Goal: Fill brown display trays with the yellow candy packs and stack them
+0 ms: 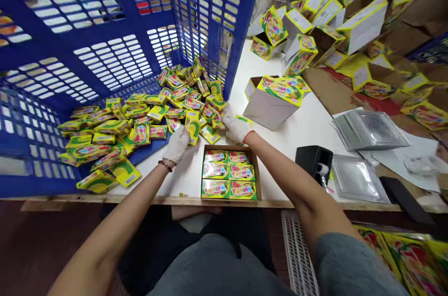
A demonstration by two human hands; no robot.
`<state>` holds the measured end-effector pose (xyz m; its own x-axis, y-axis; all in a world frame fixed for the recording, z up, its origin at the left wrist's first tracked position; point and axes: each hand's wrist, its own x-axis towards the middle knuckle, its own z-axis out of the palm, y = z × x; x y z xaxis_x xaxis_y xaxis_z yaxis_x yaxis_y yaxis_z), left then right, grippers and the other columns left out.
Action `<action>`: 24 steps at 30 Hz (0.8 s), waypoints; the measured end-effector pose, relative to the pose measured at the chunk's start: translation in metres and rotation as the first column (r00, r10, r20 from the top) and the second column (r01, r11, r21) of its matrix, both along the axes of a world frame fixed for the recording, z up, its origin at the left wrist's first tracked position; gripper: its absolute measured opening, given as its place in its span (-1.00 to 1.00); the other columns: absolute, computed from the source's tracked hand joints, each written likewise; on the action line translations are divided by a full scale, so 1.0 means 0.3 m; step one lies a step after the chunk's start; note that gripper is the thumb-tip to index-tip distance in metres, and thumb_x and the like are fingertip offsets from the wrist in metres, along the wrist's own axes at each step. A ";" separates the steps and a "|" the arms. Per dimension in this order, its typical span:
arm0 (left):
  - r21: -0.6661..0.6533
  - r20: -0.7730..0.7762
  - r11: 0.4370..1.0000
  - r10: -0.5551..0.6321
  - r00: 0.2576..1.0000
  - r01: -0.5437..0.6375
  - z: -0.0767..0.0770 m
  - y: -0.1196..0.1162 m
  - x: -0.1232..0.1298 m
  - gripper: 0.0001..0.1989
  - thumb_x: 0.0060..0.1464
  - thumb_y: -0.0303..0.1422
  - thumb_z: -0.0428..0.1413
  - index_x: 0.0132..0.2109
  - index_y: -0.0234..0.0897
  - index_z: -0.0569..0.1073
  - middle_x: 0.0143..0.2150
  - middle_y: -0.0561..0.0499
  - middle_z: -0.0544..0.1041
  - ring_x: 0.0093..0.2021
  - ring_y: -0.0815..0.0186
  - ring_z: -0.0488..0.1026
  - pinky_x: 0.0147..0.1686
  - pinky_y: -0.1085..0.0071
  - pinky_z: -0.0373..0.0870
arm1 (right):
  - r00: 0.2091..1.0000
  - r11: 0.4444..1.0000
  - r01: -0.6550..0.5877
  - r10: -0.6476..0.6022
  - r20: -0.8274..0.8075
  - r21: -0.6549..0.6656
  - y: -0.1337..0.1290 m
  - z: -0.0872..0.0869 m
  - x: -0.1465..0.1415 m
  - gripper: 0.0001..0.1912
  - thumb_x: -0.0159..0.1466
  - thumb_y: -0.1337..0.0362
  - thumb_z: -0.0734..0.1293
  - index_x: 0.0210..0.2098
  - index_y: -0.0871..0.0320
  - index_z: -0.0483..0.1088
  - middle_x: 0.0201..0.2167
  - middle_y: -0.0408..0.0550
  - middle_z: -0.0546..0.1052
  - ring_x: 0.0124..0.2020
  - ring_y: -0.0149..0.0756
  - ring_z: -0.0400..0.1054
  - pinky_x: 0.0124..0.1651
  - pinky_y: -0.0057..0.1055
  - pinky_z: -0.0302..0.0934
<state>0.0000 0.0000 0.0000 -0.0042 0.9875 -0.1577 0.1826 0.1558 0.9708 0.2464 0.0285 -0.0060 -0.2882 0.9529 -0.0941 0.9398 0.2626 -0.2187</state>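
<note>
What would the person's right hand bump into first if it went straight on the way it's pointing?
Most likely the loose small yellow-green boxes at the right edge of the pile; the gloved right hand looks almost against them, though depth is hard to judge.

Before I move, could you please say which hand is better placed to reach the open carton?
Probably the right hand, just beyond the carton; the left hand, seemingly gripping a small box, lies further left.
</note>
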 end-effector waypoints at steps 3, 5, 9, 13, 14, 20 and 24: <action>0.003 0.038 1.000 -0.003 0.999 0.003 0.012 -0.106 -0.057 -0.64 -0.02 -0.16 0.06 -0.15 -0.32 0.42 -0.29 -0.01 0.52 -0.35 0.29 0.45 -0.40 0.41 0.43 | 0.988 0.995 0.010 0.005 -0.153 0.097 -0.085 0.066 0.067 -0.70 0.21 0.45 0.26 -0.07 0.22 0.45 -0.09 0.08 0.47 -0.15 -0.22 0.31 -0.11 -0.39 0.16; 0.027 -0.005 0.986 -0.166 0.986 0.166 0.039 -0.192 -0.069 -0.61 0.07 -0.13 0.04 -0.07 -0.32 0.42 -0.22 -0.04 0.54 -0.32 0.27 0.47 -0.39 0.40 0.44 | 0.954 0.996 0.006 0.021 -0.299 0.089 -0.152 0.097 0.087 -0.79 0.23 0.39 0.28 -0.13 0.19 0.44 -0.17 -0.01 0.48 -0.20 -0.27 0.30 -0.14 -0.42 0.16; 0.028 -0.377 0.710 -0.645 0.665 0.704 0.111 -0.355 0.018 -0.71 0.25 -0.27 -0.07 -0.01 -0.26 0.43 -0.10 -0.07 0.55 -0.14 0.20 0.50 -0.09 0.25 0.48 | 0.902 0.997 -0.054 0.023 -0.430 -0.060 -0.273 0.095 0.037 -0.85 0.22 0.38 0.30 -0.20 0.14 0.42 -0.33 -0.16 0.45 -0.29 -0.34 0.26 -0.22 -0.48 0.14; -0.159 -0.815 0.556 -0.540 0.210 0.816 0.119 -0.421 0.159 -0.76 0.20 -0.50 -0.07 -0.05 -0.32 0.42 -0.02 -0.21 0.51 -0.04 0.07 0.49 -0.03 0.15 0.44 | 0.986 0.996 -0.040 0.025 -0.167 -0.083 -0.323 0.039 -0.073 -0.77 0.25 0.46 0.25 -0.19 0.18 0.51 -0.21 -0.04 0.47 -0.24 -0.32 0.27 -0.19 -0.46 0.12; -0.191 -0.853 0.572 -0.500 0.154 0.798 0.110 -0.424 0.180 -0.76 0.20 -0.50 -0.05 -0.03 -0.34 0.40 -0.01 -0.25 0.50 -0.05 0.05 0.50 -0.06 0.14 0.45 | 0.996 0.998 -0.023 0.017 -0.086 -0.062 -0.328 0.025 -0.094 -0.75 0.29 0.44 0.23 -0.16 0.18 0.52 -0.16 0.00 0.46 -0.23 -0.31 0.28 -0.20 -0.45 0.12; -0.223 -0.892 0.552 -0.449 0.061 0.803 0.058 -0.434 0.179 -0.68 0.14 -0.39 0.13 0.03 -0.39 0.37 -0.01 -0.29 0.49 -0.11 0.01 0.52 -0.10 0.14 0.45 | 0.979 0.998 -0.058 0.050 0.200 0.033 -0.350 -0.027 -0.124 -0.59 0.46 0.30 0.08 0.17 0.18 0.40 0.00 0.17 0.45 -0.09 -0.15 0.33 -0.10 -0.32 0.18; -0.213 -0.898 0.552 -0.436 0.061 0.806 0.056 -0.438 0.176 -0.75 0.22 -0.42 0.01 0.02 -0.39 0.39 0.01 -0.30 0.50 -0.11 0.00 0.53 -0.12 0.12 0.45 | 0.963 0.986 -0.166 0.165 0.215 -0.013 -0.359 -0.037 -0.117 -0.61 0.43 0.37 0.12 0.17 0.20 0.39 0.01 0.21 0.46 0.00 -0.11 0.34 -0.02 -0.26 0.22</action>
<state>0.0529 -0.1315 0.0167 0.7027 0.6592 -0.2677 0.7084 -0.6832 0.1773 0.2113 -0.0793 -0.0171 -0.4158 0.8942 -0.1658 0.9077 0.4193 -0.0147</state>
